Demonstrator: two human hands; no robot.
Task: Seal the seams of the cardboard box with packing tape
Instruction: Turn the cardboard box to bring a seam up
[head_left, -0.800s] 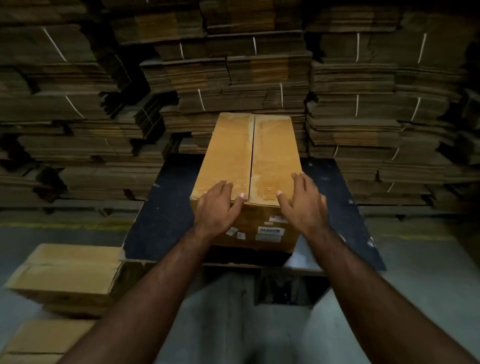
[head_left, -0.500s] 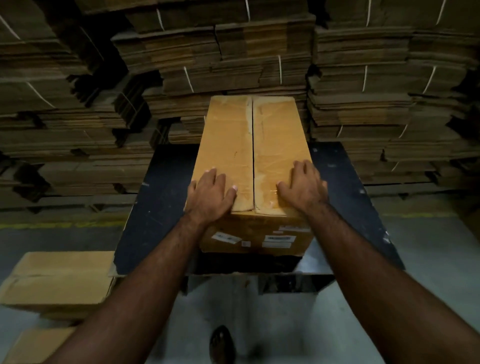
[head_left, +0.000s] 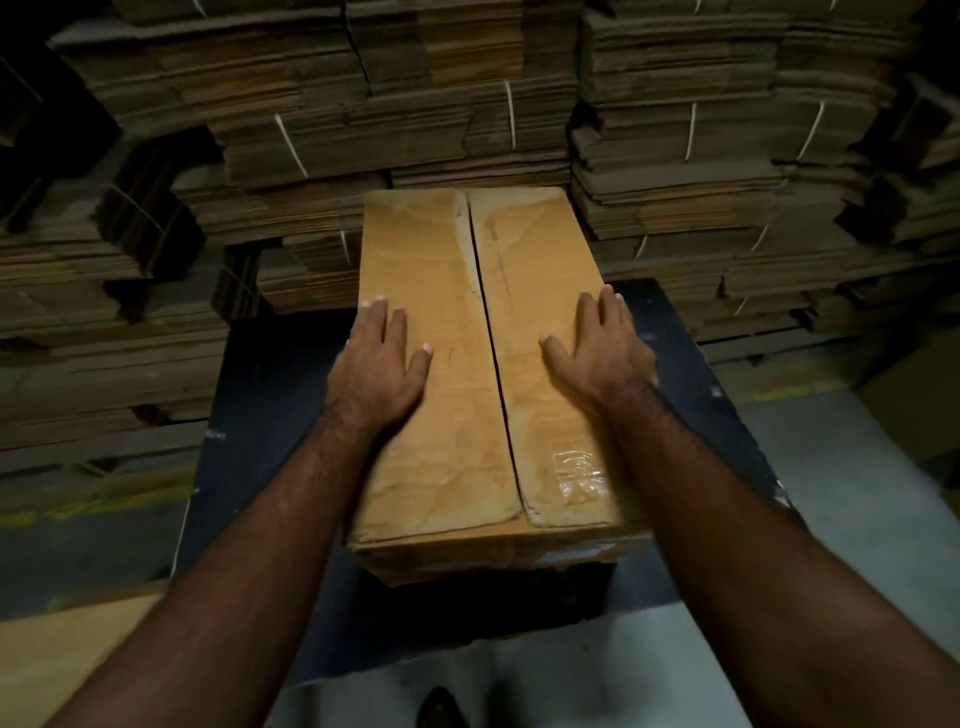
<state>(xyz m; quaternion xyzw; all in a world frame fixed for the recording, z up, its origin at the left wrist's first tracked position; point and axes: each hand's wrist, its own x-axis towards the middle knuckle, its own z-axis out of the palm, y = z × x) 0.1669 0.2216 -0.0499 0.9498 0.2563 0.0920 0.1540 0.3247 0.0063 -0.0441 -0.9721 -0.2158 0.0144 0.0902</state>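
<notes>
Cardboard box (head_left: 441, 415) lies on the dark table (head_left: 270, 415), long axis pointing away from me, centre seam (head_left: 493, 364) untaped. My left hand (head_left: 376, 366) and right hand (head_left: 602, 351) press flat on the flaps, fingers straight, farther up the lid than before.

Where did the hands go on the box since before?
Both hands slid away from the near edge: the left hand and right hand now lie flat farther along the cardboard box. Nothing was grabbed. The center seam stays untaped.
</notes>
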